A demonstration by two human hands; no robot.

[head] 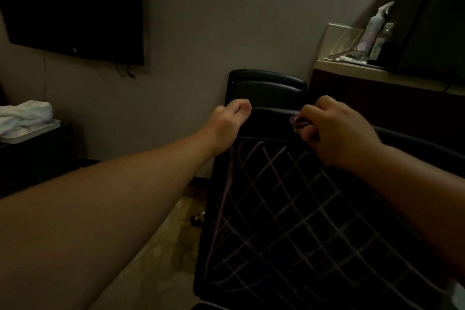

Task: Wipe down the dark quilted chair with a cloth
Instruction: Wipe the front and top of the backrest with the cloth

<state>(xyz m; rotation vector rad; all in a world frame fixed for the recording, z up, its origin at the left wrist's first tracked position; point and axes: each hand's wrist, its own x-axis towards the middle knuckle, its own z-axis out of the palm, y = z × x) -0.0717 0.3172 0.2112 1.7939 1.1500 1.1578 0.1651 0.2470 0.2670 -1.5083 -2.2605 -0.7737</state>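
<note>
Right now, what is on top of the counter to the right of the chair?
On the counter stand two spray bottles, a clear box and some crumpled white material. A large dark shape covers the counter's right end, so anything there is hidden.

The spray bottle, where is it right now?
In the head view the spray bottle stands at the upper right on the counter, beside a smaller bottle, above and right of the chair.
</note>
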